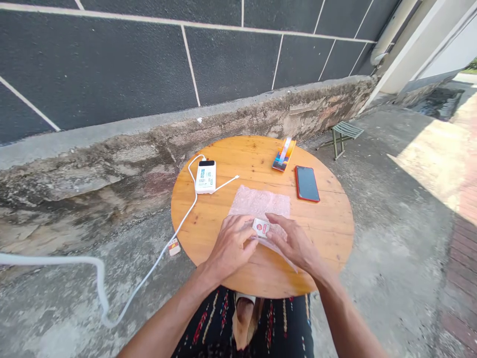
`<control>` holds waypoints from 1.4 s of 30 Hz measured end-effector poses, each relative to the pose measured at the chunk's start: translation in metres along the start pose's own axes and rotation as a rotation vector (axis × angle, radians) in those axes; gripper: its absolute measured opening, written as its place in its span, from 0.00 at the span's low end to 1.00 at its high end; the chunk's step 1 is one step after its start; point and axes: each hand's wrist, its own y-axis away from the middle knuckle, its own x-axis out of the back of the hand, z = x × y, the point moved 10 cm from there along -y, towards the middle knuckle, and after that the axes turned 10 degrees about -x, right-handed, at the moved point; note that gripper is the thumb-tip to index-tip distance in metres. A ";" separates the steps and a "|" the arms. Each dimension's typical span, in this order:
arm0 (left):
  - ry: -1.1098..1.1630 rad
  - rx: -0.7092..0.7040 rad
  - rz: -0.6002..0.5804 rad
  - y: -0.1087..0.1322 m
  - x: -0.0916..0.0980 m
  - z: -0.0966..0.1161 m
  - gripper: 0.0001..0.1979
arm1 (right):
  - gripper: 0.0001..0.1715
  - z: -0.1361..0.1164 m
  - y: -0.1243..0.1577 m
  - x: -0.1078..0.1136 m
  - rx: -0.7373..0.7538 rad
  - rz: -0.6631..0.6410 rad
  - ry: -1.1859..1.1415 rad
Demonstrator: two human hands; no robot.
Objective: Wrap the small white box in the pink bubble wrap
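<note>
A small white box with red print sits between my two hands, above a sheet of pinkish bubble wrap. My left hand grips the box at its left side, its thumb low by the near edge. From the other side, my right hand holds the box between thumb and forefinger. Part of the wrap is hidden under both hands, and a flap of it sticks out toward me below the right palm.
On the round wooden table lie a white power bank with a white cable, an orange-and-blue box with a tape roll, and a red-cased phone. A folding stool stands behind right. A small carton lies on the ground.
</note>
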 end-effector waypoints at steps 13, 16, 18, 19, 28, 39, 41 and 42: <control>0.202 0.183 -0.122 -0.037 -0.030 -0.034 0.04 | 0.26 0.052 0.019 0.006 -0.267 0.203 -0.186; 0.246 0.182 -0.109 -0.032 -0.031 -0.034 0.05 | 0.29 0.055 0.021 0.006 -0.286 0.235 -0.216; 0.260 0.199 -0.109 -0.026 -0.031 -0.035 0.05 | 0.31 0.055 0.022 0.006 -0.282 0.250 -0.218; 0.263 0.212 -0.106 -0.022 -0.030 -0.035 0.05 | 0.31 0.055 0.022 0.005 -0.279 0.253 -0.208; 0.293 0.275 -0.078 -0.007 -0.028 -0.040 0.04 | 0.20 0.005 0.050 0.021 -0.092 0.514 0.164; 0.325 0.337 -0.004 0.008 -0.012 -0.049 0.10 | 0.20 -0.045 0.027 -0.036 0.200 0.101 0.481; 0.280 0.404 0.019 0.023 -0.001 -0.059 0.11 | 0.19 -0.048 0.025 -0.035 0.209 0.062 0.524; 0.255 0.442 0.027 0.032 0.004 -0.064 0.11 | 0.18 -0.050 0.024 -0.034 0.214 0.047 0.543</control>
